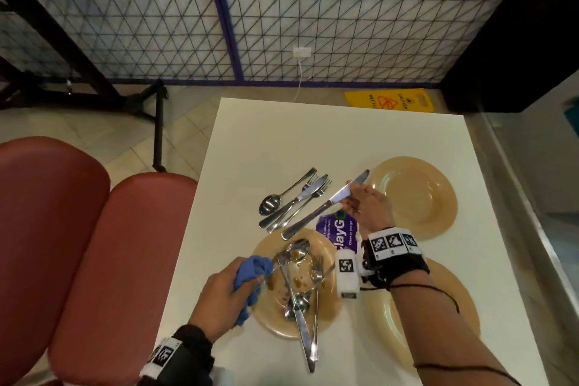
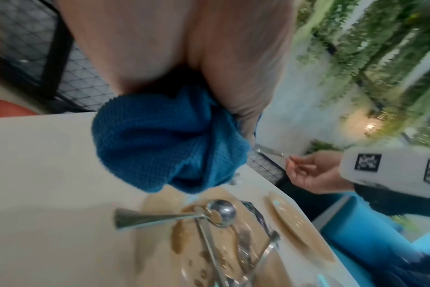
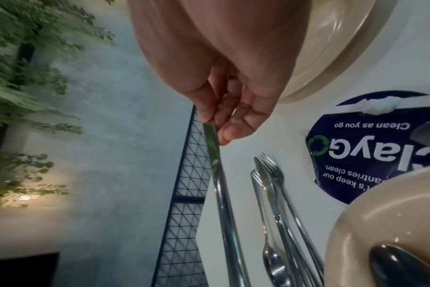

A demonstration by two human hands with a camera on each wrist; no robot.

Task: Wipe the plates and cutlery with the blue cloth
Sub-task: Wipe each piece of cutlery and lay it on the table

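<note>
My left hand (image 1: 224, 293) clutches the bunched blue cloth (image 1: 250, 276) at the left rim of the near dirty plate (image 1: 266, 316), where smeared spoons, forks and a knife lie crossed in a heap (image 1: 299, 288). My right hand (image 1: 366, 207) pinches a knife (image 1: 326, 205) by its blade between thumb and fingers (image 3: 231, 134), its handle slanting down toward the dirty plate's far rim. Just left of that knife, a spoon, two forks and another knife lie together (image 1: 294, 200) on the white tabletop (image 1: 282, 135). A clean plate (image 1: 416, 194) sits far right, another (image 1: 454, 301) near right under my forearm. A purple sticker (image 1: 336, 229) shows between the plates.
</note>
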